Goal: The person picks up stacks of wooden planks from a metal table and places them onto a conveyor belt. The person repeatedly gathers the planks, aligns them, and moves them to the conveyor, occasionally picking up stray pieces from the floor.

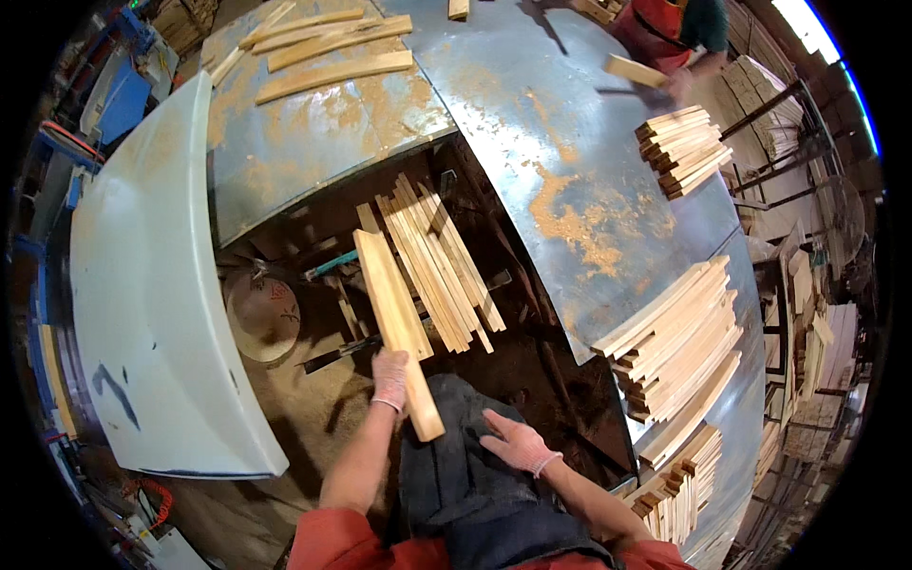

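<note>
I read this as mid-sorting: my left hand (389,378) is clamped round a wooden slat (397,331) pointing to eleven o'clock over the loose strips (439,266), right hand (518,443) spread flat on the dark apron (456,456), so next needs a placed release.

This is a woodworking shop or small sawmill. Beyond the fingers (391,366) of the left hand (389,378) a bundle of thin sawn slats (442,261) lies in a dark machine pit (532,370). Sawdust (570,223) coats the curved sheet-metal table (494,104) farther out. To the right of the fingers, cut strips (679,337) stand stacked, and another person in a red apron (655,28) handles a board at the far edge.
</note>
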The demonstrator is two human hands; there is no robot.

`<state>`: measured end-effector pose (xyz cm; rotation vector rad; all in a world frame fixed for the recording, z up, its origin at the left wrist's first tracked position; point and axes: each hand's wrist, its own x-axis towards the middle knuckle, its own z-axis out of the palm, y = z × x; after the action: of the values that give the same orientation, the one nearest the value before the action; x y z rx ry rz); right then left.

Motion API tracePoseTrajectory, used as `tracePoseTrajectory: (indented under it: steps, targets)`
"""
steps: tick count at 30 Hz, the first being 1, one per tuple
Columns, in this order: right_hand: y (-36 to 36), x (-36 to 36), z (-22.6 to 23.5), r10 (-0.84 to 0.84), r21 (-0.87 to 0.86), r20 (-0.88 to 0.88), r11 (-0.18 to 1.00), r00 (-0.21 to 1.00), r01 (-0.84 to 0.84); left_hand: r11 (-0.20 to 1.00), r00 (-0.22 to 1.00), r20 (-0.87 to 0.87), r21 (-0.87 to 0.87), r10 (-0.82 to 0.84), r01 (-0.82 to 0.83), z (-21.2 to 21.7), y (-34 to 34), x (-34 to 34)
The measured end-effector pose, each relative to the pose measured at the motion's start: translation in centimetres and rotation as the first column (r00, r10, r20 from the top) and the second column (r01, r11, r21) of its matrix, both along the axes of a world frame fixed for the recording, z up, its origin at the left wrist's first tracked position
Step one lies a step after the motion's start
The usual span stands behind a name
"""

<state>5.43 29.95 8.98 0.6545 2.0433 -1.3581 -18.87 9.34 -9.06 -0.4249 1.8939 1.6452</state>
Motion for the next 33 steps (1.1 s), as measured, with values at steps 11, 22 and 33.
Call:
tracePoseTrajectory:
  steps: [11,22,33]
  targets:
    - [2.8,7.8,-5.7,-0.282,0.067,0.568,0.952,0.773,0.298,0.975,0.999,-0.035,-0.221,-0.024,0.016,-13.9,5.9,-13.4]
    - [1.4,10.0,-9.3,-0.458,0.024,0.527,0.85,0.716,0.526,0.787,0.947,-0.014,-0.56,-0.321,0.259,-10.2,10.5,-13.9]
    - [3.1,6.6,-7.9,-0.426,0.047,0.429,0.891,0.796,0.452,0.941,0.944,0.243,-0.198,-0.225,0.275,-12.4,10.3,-11.8]
